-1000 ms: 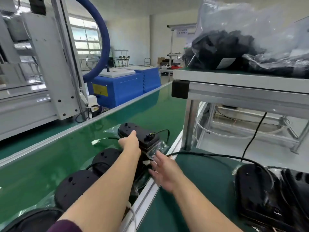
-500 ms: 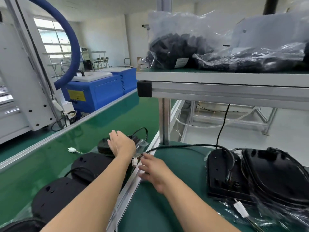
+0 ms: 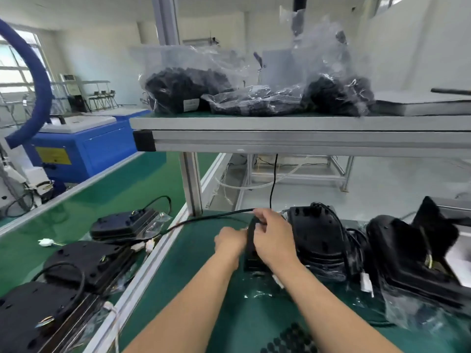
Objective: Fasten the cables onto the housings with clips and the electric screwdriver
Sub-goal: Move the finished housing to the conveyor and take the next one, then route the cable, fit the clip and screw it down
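**Both hands clamp one black housing at mid-bench, under the shelf.**

Big picture first: the green bench mat (image 3: 193, 247) is in the near ground, the conveyor belt (image 3: 114, 189) is on the left carrying belt housings (image 3: 86, 261), and the shelf (image 3: 280, 123) sits far above with its bagged parts (image 3: 188, 90). On the right, waiting housings (image 3: 318, 240) lie in film. In the centre the upright housing (image 3: 251, 253) stands on edge. The left hand (image 3: 230, 242) curls against its left face, and the right hand (image 3: 274, 238) has its fingers wrapped over the top edge. A thin cable (image 3: 209, 217) trails away to the left. The shell looks like rigid, light, smooth plastic, so it is best held by its edges. The cable looks springy and likely to kick back, and it should not be used for lifting.
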### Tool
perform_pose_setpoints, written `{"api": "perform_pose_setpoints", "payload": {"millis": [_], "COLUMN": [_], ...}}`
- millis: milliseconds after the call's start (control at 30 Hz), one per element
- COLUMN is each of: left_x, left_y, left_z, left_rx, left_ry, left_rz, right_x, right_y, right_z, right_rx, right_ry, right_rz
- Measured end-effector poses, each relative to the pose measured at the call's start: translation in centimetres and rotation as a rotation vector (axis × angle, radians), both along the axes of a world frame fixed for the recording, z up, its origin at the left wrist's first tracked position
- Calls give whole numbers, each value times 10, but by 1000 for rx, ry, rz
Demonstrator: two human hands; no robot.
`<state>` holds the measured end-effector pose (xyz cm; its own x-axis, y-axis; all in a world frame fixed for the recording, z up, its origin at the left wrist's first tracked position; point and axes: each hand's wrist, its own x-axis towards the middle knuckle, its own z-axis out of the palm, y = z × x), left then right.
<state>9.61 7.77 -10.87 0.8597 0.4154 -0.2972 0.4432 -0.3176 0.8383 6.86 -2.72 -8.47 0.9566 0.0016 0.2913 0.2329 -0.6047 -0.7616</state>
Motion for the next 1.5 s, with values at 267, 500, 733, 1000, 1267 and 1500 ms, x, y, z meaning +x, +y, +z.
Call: {"api": "perform_pose_setpoints", "payload": {"millis": [267, 500, 733, 1000, 1267, 1500], "left_x": [-10, -27, -100, -140, -198, -271], "left_y": [-87, -103, -73, -20, -2, 4], "left_z": [25, 27, 40, 78, 50, -17], "left_rx": [191, -367, -267, -116, -228, -623], "left_ry": [-271, -114, -189, -156, 0, -41], "left_rz": [-362, -273, -238, -654, -863, -238], "right_x": [-4, 0, -30, -83, -114, -116], "right_y": [-121, -140, -165, -163, -111, -140], "right_z": [9, 10, 43, 70, 82, 52], "right_rx": [-203, 137, 399, 180, -238, -208], "right_ry": [232, 312, 231, 486, 510, 23], "right_rz": [-393, -370, 60, 837, 1009, 177]}}
